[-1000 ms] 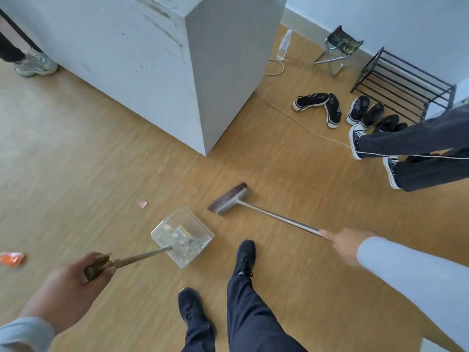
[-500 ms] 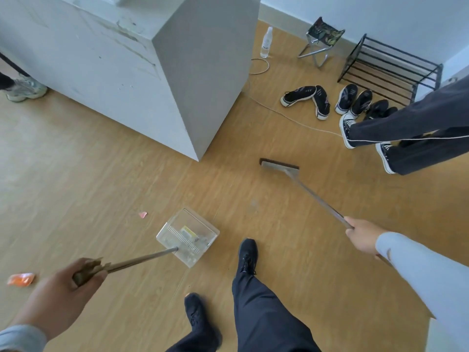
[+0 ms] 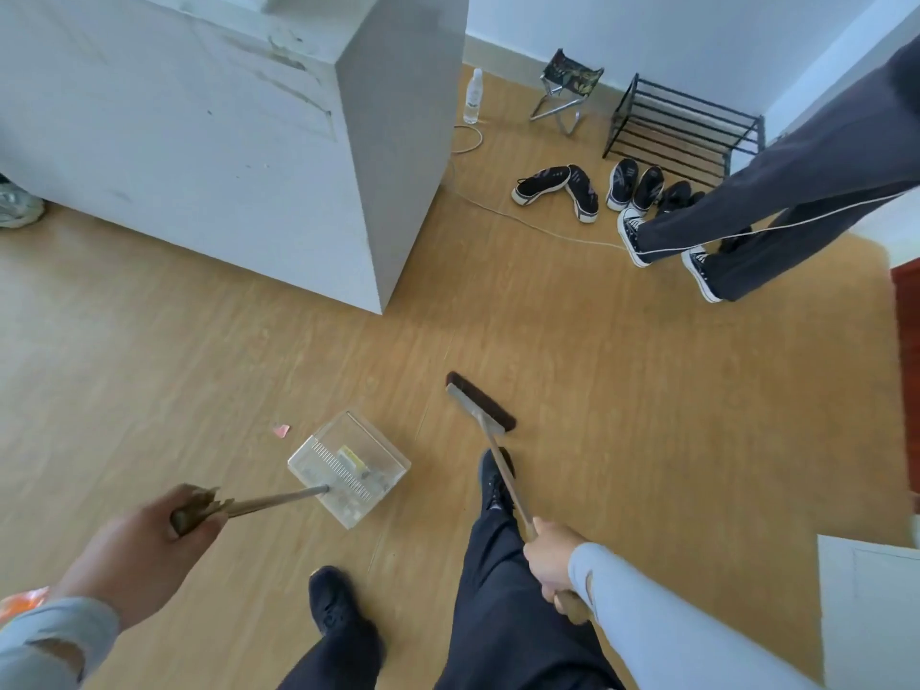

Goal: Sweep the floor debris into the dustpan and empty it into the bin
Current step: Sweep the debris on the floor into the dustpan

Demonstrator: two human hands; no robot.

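My left hand (image 3: pixel 149 545) grips the brown handle end of a clear plastic dustpan (image 3: pixel 348 465), which rests on the wooden floor and holds a yellow scrap and some bits. My right hand (image 3: pixel 552 565) grips the metal shaft of a broom whose dark-bristled head (image 3: pixel 480 403) sits on the floor to the right of the dustpan, apart from it. A small pink scrap (image 3: pixel 281 430) lies just left of the dustpan. An orange wrapper (image 3: pixel 25 600) shows at the lower left edge, partly hidden by my sleeve.
A big grey block (image 3: pixel 279 141) stands ahead on the left. Another person's legs (image 3: pixel 747 226) stand at the right by several black shoes (image 3: pixel 577 191), a black shoe rack (image 3: pixel 682 127), a folding stool (image 3: pixel 567 87), a water bottle (image 3: pixel 473 97) and a white cable (image 3: pixel 537 226). My own feet (image 3: pixel 338 605) are below.
The broom head has swung from far right back toward me, landing just right of the dustpan. My right hand pulled in closer. The dustpan stayed put.
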